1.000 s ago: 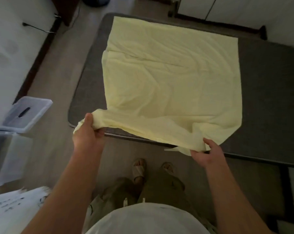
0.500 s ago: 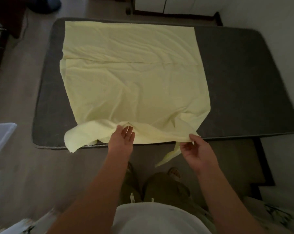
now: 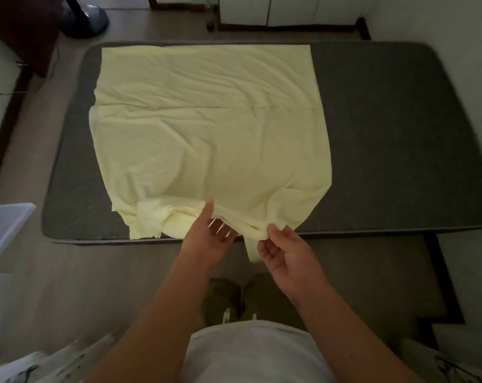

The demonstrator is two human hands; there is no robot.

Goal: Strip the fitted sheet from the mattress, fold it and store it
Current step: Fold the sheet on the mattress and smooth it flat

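A pale yellow fitted sheet lies folded and spread over the left and middle of a bare dark grey mattress. Its near edge is bunched and hangs slightly over the mattress's front edge. My left hand is at that near edge, palm turned up, thumb on top of the fabric and fingers under it. My right hand pinches the bunched near corner between thumb and fingers, just right of the left hand, with a strip of sheet hanging below.
A white plastic bin stands on the floor at the left. A fan base and dark furniture sit at the far left, white cabinets beyond the mattress. My feet are below the front edge.
My left hand let go of the sheet's left corner, which dropped onto the mattress, and moved right along the near edge. The two hands have come close together near the sheet's right corner.
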